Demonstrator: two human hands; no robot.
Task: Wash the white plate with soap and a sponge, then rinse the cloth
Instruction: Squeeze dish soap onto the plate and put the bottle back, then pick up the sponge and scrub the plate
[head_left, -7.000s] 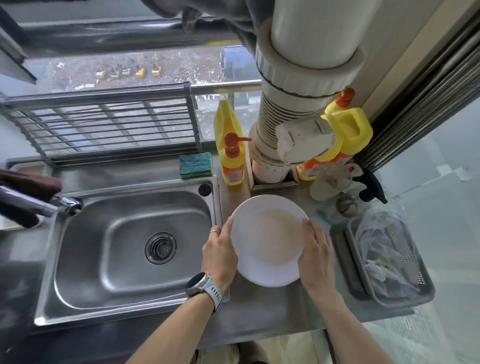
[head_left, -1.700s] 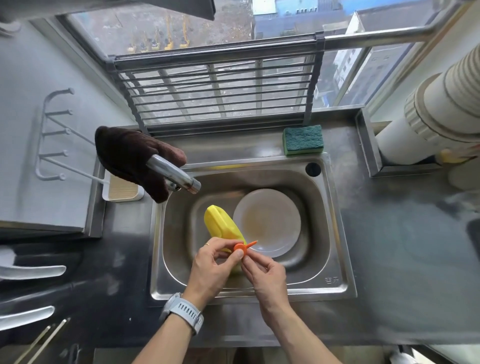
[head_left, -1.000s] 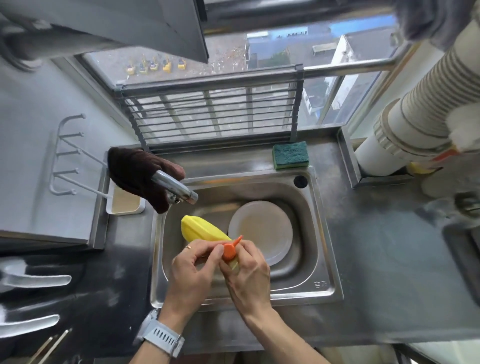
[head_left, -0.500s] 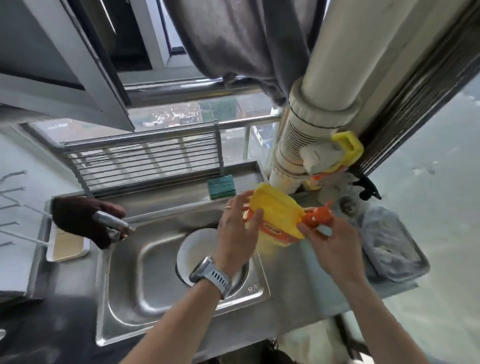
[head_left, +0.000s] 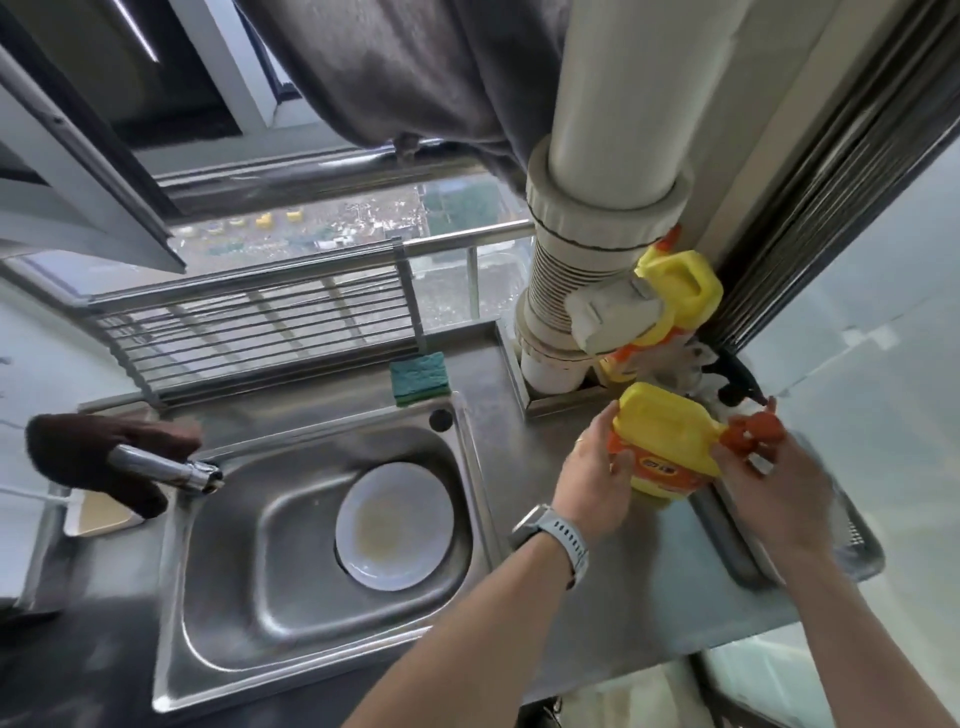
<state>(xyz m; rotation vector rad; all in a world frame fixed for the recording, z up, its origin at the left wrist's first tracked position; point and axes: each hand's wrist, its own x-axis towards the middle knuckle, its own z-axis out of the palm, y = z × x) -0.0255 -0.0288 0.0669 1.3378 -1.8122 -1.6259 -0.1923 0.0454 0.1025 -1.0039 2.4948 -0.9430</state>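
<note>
While white plate (head_left: 395, 525) lay in sink (head_left: 218, 613), my left hand (head_left: 592, 473) gripped soap bottle (head_left: 665, 441) over counter's (head_left: 587, 613) right edge; right hand (head_left: 774, 488) pinched orange pump (head_left: 750, 434).

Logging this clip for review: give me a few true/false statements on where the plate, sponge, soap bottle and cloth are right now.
1. The white plate lies in the sink. True.
2. The green sponge rests on the plate. False: it sits on the counter behind the sink.
3. Both the left hand and the right hand hold the yellow soap bottle. True.
4. The brown cloth lies in the sink. False: it is draped over the faucet.
</note>
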